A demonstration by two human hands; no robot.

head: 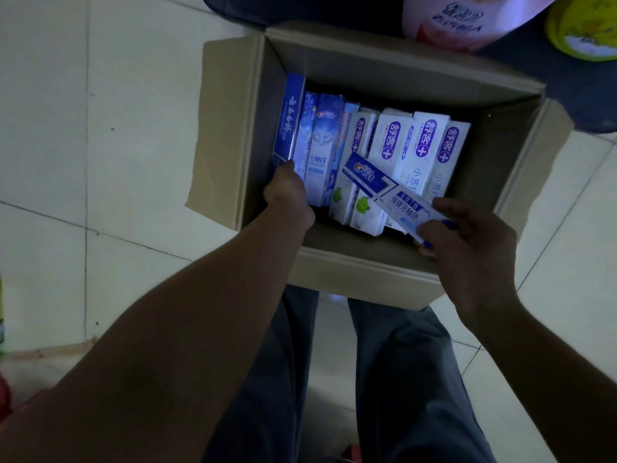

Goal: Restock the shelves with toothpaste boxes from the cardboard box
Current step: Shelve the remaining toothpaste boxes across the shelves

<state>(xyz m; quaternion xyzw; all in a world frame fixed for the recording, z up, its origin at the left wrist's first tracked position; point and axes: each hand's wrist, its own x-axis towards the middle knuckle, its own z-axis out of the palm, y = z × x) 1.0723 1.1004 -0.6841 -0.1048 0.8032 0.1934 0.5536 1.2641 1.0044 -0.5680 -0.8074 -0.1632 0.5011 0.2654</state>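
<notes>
My right hand (467, 242) pinches a Crest toothpaste box (384, 192) over the open cardboard box (233, 128), which is packed with upright 舒客 boxes (424, 145). My left hand (287, 192) dips in at the left end, and I cannot tell whether it holds anything. The carton stands on pale floor tiles (100, 162) in dim light.

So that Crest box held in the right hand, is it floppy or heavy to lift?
Probably stiff: the Crest box looks straight though the right hand pinches only one end. Likely light, since fingertips alone seem to carry it. Its flat sides should keep it from rolling.
</notes>
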